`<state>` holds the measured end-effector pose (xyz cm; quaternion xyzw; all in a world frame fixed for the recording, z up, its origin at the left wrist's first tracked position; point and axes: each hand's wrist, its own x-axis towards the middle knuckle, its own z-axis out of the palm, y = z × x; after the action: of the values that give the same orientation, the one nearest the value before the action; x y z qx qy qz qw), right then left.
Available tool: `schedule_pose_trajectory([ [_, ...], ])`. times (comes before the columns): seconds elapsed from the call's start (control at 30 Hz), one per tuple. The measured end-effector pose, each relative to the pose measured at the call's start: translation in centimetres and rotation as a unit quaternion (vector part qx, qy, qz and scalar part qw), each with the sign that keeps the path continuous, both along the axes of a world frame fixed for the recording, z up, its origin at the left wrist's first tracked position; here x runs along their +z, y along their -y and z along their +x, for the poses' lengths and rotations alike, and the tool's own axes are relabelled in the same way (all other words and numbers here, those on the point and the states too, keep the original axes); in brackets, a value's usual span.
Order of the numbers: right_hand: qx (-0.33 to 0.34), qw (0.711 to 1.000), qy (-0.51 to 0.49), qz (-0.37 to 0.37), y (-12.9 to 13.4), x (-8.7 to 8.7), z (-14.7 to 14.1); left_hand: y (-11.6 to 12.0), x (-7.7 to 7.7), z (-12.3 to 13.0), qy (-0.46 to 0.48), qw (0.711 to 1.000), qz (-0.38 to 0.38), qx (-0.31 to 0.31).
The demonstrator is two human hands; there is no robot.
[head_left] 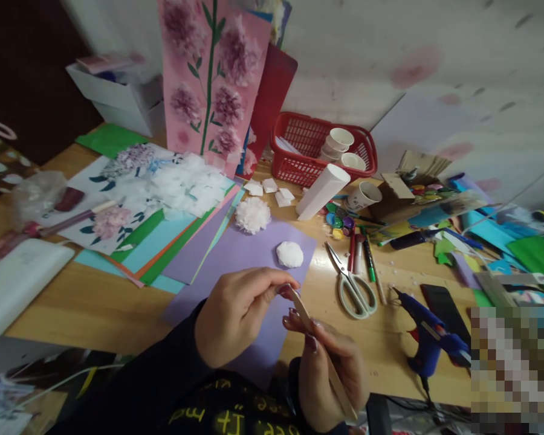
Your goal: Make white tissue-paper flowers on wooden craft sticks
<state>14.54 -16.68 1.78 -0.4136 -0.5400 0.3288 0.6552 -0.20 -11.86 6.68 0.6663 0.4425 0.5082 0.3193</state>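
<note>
A flat wooden craft stick (303, 312) slants between my two hands, over the front part of a purple paper sheet (229, 260). My right hand (333, 368) is closed around its lower length, thumb on one side and fingers on the other. At the stick's upper tip, the thumb and forefinger of my left hand (236, 317) pinch together; whether anything small is between them is hidden. Just beyond my fingers, a round white paper puff (289, 255) rests on the purple sheet. Farther back sits a fuller, ruffled white paper flower (252, 215).
Scissors (351, 284), pens (369, 257) and a blue glue gun (430, 332) lie to the right, with a black phone (444, 311). A red basket (294, 166) holding paper cups stands behind. White tissue pieces (185, 184) and coloured sheets (163, 238) cover the left.
</note>
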Motion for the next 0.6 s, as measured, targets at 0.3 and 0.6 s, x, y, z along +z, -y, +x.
schedule_pose_trajectory([
  [0.3, 0.007, 0.997, 0.077, 0.006, -0.1, 0.1, 0.0, -0.1, -0.9, 1.2, -0.122, 0.98, 0.137, 0.07],
  [0.6, -0.038, 0.997, -0.042, -0.058, 0.0, 0.8, 0.0, -2.3, -1.2, -3.3, -0.011, 0.974, 0.038, 0.224],
])
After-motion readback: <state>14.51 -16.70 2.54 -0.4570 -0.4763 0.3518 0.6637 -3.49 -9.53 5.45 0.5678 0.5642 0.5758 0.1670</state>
